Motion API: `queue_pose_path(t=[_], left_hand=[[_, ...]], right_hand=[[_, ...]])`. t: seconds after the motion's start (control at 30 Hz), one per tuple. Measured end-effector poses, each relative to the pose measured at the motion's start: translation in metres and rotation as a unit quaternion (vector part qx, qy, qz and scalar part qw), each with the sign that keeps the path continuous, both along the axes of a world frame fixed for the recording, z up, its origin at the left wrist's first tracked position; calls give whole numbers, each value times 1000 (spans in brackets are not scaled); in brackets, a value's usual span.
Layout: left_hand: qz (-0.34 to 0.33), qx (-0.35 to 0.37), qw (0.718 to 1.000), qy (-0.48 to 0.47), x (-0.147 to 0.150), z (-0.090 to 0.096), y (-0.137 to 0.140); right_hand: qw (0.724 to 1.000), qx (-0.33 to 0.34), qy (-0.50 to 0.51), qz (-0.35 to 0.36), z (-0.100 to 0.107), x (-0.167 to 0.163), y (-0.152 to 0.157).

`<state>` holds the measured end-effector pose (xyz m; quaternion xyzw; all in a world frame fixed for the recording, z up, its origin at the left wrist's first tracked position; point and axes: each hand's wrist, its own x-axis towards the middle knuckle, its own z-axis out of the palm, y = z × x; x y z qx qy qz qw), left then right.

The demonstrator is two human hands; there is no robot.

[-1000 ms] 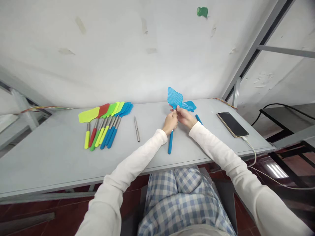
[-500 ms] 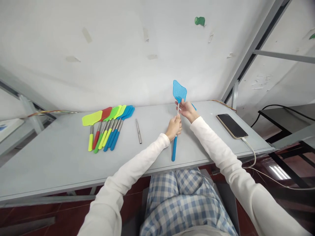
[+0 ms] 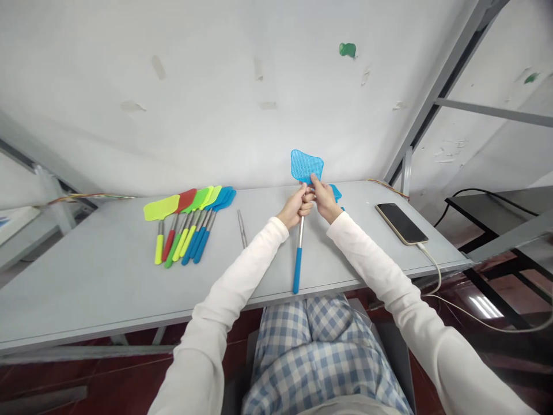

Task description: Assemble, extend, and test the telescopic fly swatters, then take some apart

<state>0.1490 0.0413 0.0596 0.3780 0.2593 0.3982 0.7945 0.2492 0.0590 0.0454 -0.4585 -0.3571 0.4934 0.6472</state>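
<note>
Both my hands are on a blue fly swatter (image 3: 298, 270) with a metal shaft, its mesh head up and its blue grip toward me. My left hand (image 3: 297, 207) is closed round the shaft just under the head. At the base of the head, my right hand (image 3: 324, 197) pinches the swatter with thumb and fingers. Another blue swatter head (image 3: 335, 192) lies partly hidden behind my right hand. To the left, a slim metal tool (image 3: 242, 226), perhaps tweezers or a pen-like rod, lies on the table.
Several fly swatters (image 3: 185, 227) in yellow, red, green and blue lie in an overlapping row on the grey table (image 3: 108, 294). A phone (image 3: 401, 223) with a white cable (image 3: 433, 262) lies at the right. The white wall (image 3: 207, 132) stands behind the table.
My left hand has slid up the shaft toward the head, near my right hand. The swatter has shifted slightly left, its head turned to face me more broadly and its shaft showing longer.
</note>
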Motion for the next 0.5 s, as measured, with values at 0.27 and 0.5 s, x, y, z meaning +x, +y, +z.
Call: queue_pose_path(t=[0.27, 0.5], left_hand=[[85, -21, 996, 17, 19, 9, -10], [84, 14, 996, 35, -12, 19, -48]], right_hand=[[993, -84, 37, -78, 22, -7, 26], [980, -58, -35, -189, 54, 83, 42]])
